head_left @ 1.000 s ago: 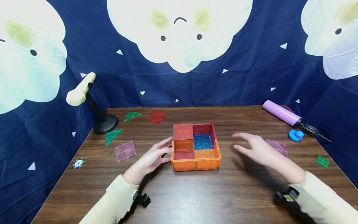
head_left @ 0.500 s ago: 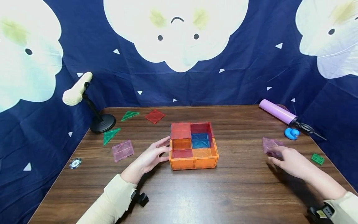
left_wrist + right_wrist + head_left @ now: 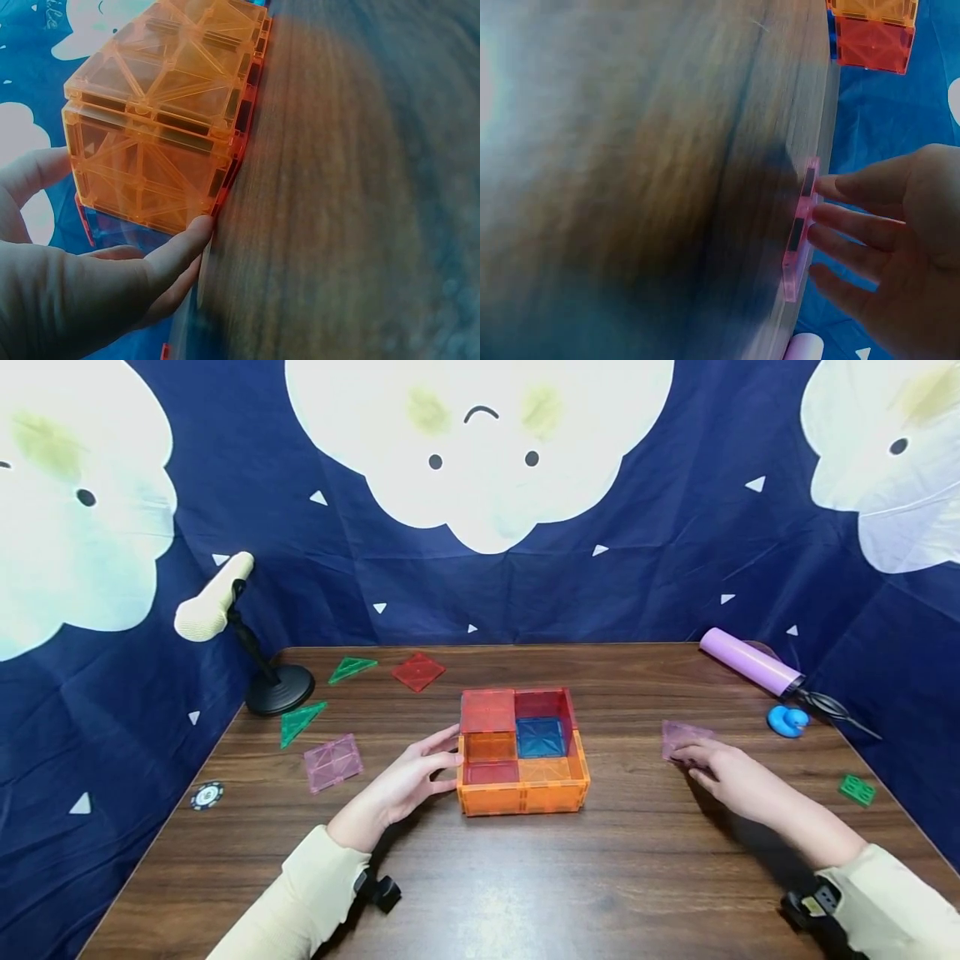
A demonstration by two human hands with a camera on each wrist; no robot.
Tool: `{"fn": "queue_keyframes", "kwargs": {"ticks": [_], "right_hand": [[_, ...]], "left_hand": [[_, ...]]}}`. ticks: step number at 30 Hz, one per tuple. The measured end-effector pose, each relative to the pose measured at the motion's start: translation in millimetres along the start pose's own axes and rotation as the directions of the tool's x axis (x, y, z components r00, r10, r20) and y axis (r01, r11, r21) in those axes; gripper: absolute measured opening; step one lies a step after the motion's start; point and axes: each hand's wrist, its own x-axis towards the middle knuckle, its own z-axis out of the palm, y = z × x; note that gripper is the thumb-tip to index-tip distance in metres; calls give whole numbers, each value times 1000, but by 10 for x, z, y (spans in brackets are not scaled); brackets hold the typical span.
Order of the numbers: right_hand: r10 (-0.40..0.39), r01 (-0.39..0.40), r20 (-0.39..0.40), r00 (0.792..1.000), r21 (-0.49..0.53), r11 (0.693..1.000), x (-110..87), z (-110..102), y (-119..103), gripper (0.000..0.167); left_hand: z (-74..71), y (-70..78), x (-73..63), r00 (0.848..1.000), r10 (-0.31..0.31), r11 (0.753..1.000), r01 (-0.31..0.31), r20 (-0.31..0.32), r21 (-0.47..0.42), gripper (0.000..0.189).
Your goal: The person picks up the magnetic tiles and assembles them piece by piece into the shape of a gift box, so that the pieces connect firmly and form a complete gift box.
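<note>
Near the middle of the table in the head view stands a box of magnetic tiles (image 3: 523,797), with orange front walls and dark red back walls. A red tile (image 3: 487,711) covers its back left corner, and a blue tile (image 3: 542,738) shows inside. My left hand (image 3: 405,785) rests against the box's left side, its fingers spread along that wall. Over to the right, my right hand (image 3: 723,774) touches a purple square tile (image 3: 682,734) lying on the wood. In the right wrist view its extended fingertips press on top of that pink-looking tile (image 3: 799,240).
Left of the box lie another purple tile (image 3: 333,763), two green triangles (image 3: 302,722), a red square (image 3: 418,672) and a poker chip (image 3: 206,795). A black stand (image 3: 279,690) is behind them. At right are a lilac pump (image 3: 750,662), a blue duck (image 3: 787,721) and a green brick (image 3: 857,789).
My right hand has reached right to the purple tile, then come back left, sliding the tile over the table toward the box. The left hand has stayed at the box.
</note>
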Motion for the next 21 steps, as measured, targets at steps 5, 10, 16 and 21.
{"fn": "queue_keyframes", "kwargs": {"ticks": [5,10,16,21], "right_hand": [[30,-31,8,1000,27,999,78,-12,123,44],[43,-48,82,996,69,996,141,-41,300,52],[-2,-2,46,999,78,997,243,-52,415,48],[36,-40,34,999,142,989,371,-1,412,54]], "left_hand": [[17,-13,25,1000,-4,1000,4,8,1,76],[16,-17,37,1000,-3,1000,3,14,-2,76],[-1,-8,30,1000,7,1000,-7,21,4,75],[-24,-2,9,1000,9,1000,-9,19,6,75]]}}
